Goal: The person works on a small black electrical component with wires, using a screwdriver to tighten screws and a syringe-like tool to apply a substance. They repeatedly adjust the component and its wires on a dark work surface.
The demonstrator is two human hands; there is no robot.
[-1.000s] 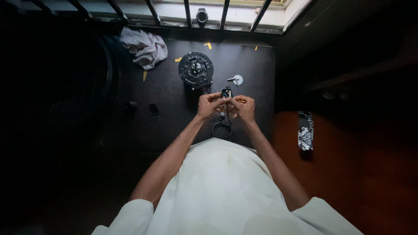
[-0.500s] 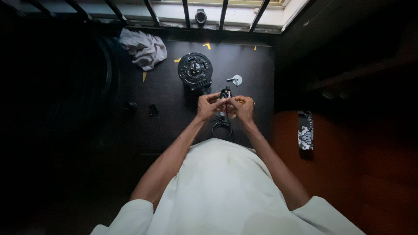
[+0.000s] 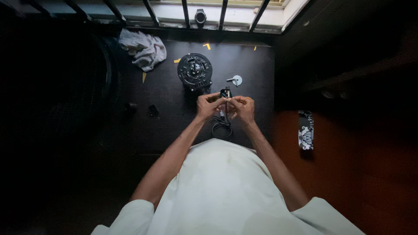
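Both my hands are together over the dark bench (image 3: 174, 113), left hand (image 3: 209, 105) and right hand (image 3: 242, 109) pinched on a small black part (image 3: 225, 93) with wires; can't tell exactly which fingers grip it. Black cable (image 3: 221, 127) loops down just below them. Beyond, a round black motor (image 3: 194, 71), a small silver disc (image 3: 236, 80) beside it. Far left, crumpled white cloth (image 3: 143, 48) by the window bars (image 3: 223, 13).

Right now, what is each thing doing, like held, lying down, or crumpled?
Left hand: closed on the small black part.
Right hand: pinching the same part.
Small black part: held up between both hands.
Black wires: hanging down, looped on the table.
Round black motor: lying flat, untouched.
White cloth: crumpled.
Small silver disc: lying flat.
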